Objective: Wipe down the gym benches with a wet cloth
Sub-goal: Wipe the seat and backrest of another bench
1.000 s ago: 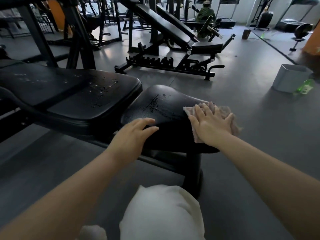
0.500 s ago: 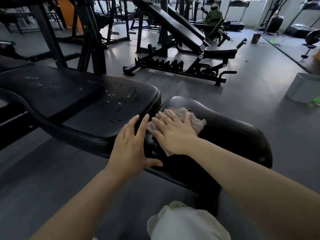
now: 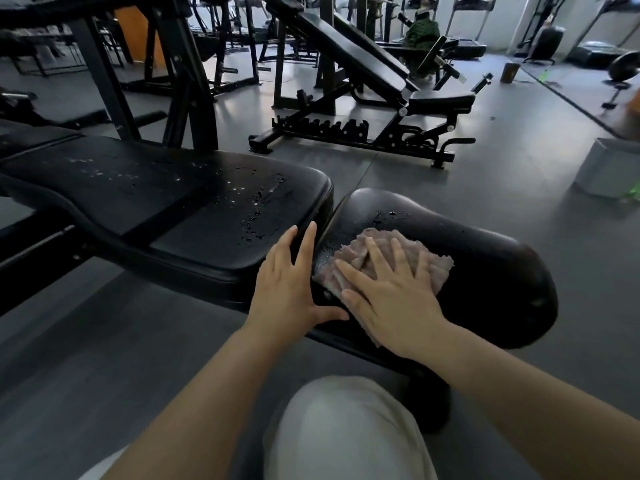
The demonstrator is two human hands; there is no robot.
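Your right hand [image 3: 391,292] lay flat on the cloth [image 3: 388,258], fingers straight and spread, pressing it onto the seat pad [image 3: 485,268] of the bench [image 3: 173,209]. Nothing clenched there, just a flat palm on fabric. The cloth was pinkish-grey and crumpled, sitting on the near left part of the seat pad, close to the gap between the two pads; part of it draped over the pad's near edge under your wrist.

Your left hand [image 3: 287,289] was released too: fingers straight, resting against the end of the long back pad [image 3: 194,216], fingertips on its top edge, thumb stretched out right toward the seat pad's near edge, just beside your right hand. It held nothing.

Water droplets [image 3: 256,209] showed on the back pad near its right end, with fainter specks further left. A few wet marks also sat on the seat pad above the cloth.

Your knee [image 3: 346,427] in light fabric was at the bottom centre, below the seat pad.

Beyond, an adjustable incline bench [image 3: 367,98] stood on the grey floor [image 3: 519,188], well apart from yours. A grey bin [image 3: 609,168] was on the floor at the right edge. Dark rack uprights [image 3: 183,74] rose behind the back pad. Far background machines were too small to tell apart.
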